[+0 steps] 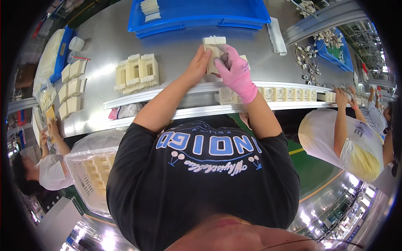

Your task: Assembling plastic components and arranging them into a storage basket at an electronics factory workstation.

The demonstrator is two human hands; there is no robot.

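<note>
Over a grey metal bench [176, 50], both my hands hold one cream plastic block [214, 44] with a notched top. My bare left hand [197, 65] grips its left side. My right hand [234, 69], in a pink glove, wraps its right side and front. A group of similar cream frame-shaped parts [137, 72] stands on the bench to the left. Below my hands, a row of cream parts [289, 94] sits along a metal rail [167, 92].
A blue tray [201, 14] with a few cream pieces lies at the back. Stacks of cream parts [71, 85] line the left. A white mesh basket [93, 167] holds more parts. One person [46, 167] works at left, another person [347, 138] at right. White wire harnesses [307, 58] lie far right.
</note>
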